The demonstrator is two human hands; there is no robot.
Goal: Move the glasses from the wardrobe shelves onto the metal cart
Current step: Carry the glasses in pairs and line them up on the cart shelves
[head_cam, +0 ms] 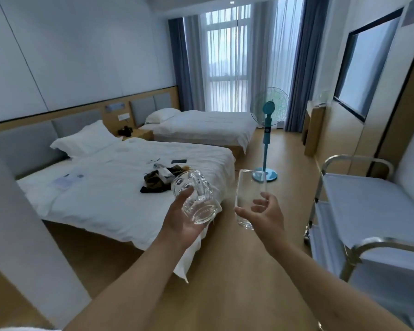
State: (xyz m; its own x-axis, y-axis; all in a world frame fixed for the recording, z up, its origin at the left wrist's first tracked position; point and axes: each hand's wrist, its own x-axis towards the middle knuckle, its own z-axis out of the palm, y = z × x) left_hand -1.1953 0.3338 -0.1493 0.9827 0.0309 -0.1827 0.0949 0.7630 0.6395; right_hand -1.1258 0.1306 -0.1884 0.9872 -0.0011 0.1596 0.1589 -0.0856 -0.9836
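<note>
Wood floor (227, 271) runs open between bed (120, 187) edge and metal cart (373, 211) (right); your left hand (184, 220) grips tilted ribbed glass (196, 201), right hand (265, 216) holds smooth upright tumbler (249, 187).

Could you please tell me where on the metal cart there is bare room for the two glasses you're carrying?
The metal cart's top shelf, bordered by curved rails at both ends, shows nothing on it, and neither does the shelf below. The left hand holds a mug, the right hand a tumbler.
</note>
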